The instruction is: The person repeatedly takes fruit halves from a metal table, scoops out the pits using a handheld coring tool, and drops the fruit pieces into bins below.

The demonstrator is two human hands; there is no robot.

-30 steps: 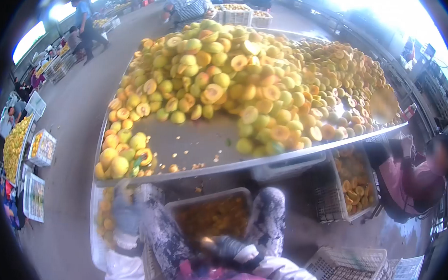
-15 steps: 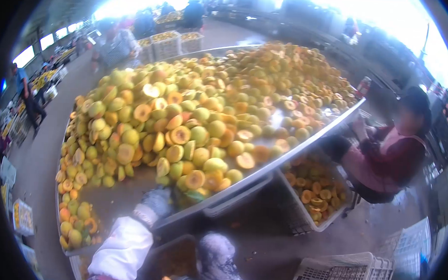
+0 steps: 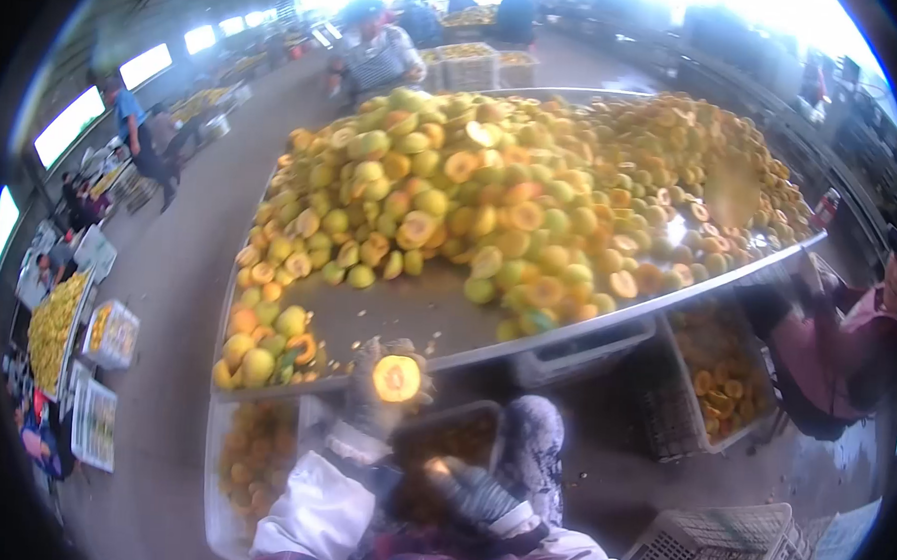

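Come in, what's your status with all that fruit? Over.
Left hand: holding halved fruit, cut face showing. Right hand: lower, grip too blurred to tell. Table beyond: heaped with fruit.

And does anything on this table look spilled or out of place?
Nothing major. Small pale scraps are scattered on the table's bare patch, like stray debris. Green leaf shows among the near-left fruit, and a bottle at the right-hand corner seems odd beside produce.

head-worn wide view, facing forward and down, hands close below
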